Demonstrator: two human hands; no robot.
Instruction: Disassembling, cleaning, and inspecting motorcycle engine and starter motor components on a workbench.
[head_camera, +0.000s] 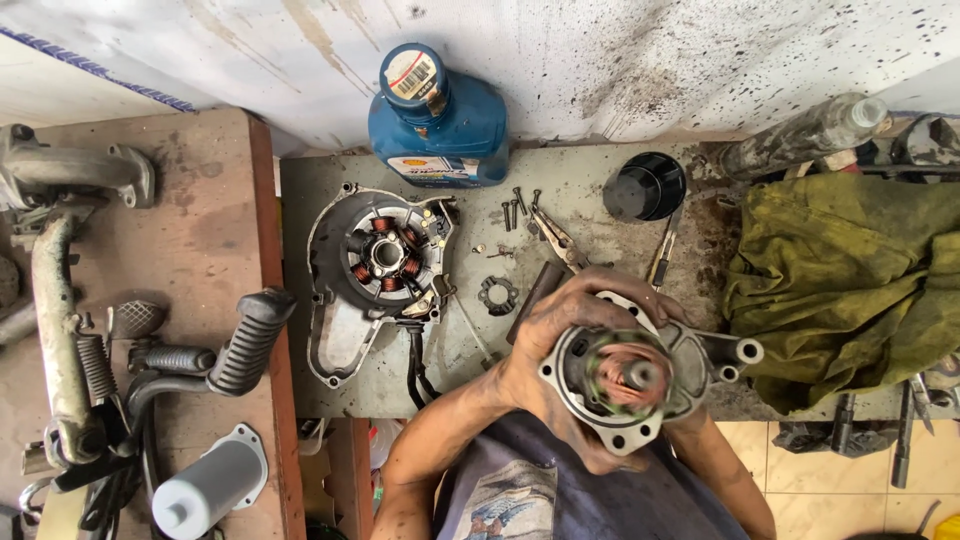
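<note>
While both hands grip it, one grey metal motor housing hangs over the bench's front edge.
Its round mouth shows a coppery, blurred core; the left hand wraps its top, the right hand cups it below. One stator cover lies left, five screws near the back edge.

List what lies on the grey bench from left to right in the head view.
Stator cover → black ring → screws → pliers → black cap → green rag. The motor housing, held in both hands, sits in front, between the ring and the rag.
</note>
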